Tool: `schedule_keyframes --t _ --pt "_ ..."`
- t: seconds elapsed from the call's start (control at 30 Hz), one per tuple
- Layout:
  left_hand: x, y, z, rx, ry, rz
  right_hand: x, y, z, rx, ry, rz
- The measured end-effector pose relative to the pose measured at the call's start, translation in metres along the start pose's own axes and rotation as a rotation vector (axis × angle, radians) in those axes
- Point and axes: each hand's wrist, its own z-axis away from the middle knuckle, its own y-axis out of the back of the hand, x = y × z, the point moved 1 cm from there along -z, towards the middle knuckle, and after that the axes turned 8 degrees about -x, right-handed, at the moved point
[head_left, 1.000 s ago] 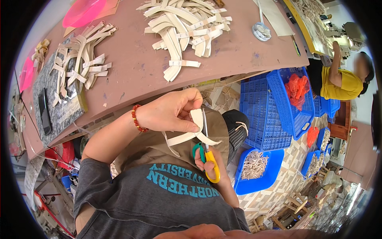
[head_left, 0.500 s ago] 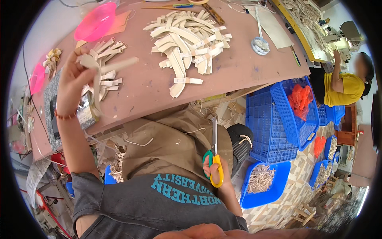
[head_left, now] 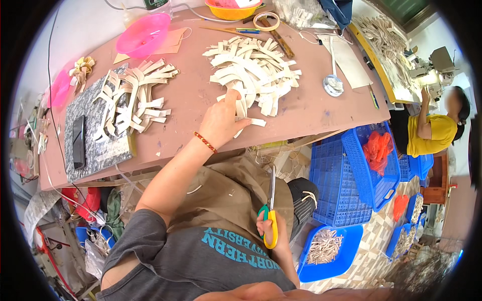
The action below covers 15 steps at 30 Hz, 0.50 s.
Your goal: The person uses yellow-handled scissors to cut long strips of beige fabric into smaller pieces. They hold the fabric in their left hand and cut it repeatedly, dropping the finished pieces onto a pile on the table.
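Note:
My left hand (head_left: 219, 120) is at the near edge of a heap of cream fabric strips (head_left: 256, 75), its thumb and forefinger apart around the lowest strips. Its other fingers are partly hidden. A bracelet of reddish beads circles that wrist. Over my lap, my right hand (head_left: 275, 228) grips scissors (head_left: 271, 210) by their yellow and green handles, blades pointing up and away from me. To the left, a second bunch of cream strips (head_left: 133, 98) lies partly across a grey speckled slab (head_left: 95, 120).
A black phone (head_left: 79, 142) rests on the slab. Farther back are a pink bowl (head_left: 144, 35) and a tape roll (head_left: 266, 21). Blue crates (head_left: 334, 185) and a blue tub of small pieces (head_left: 346, 253) stand on the right. A person in yellow (head_left: 431, 128) works beyond.
My left hand has moved right from the left bunch to the right heap. The strip it held now lies with the left bunch. The right hand still holds the scissors.

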Motion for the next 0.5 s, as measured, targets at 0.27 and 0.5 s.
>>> schedule_keyframes --t 0.27,0.5 --pt "-0.027 0.005 0.026 0.102 0.054 0.575 0.022 0.011 -0.007 0.02 -0.016 -0.072" --pt "-0.014 -0.001 0.08 -0.268 0.314 1.718 0.017 0.007 -0.012 -0.133 0.057 -0.185"
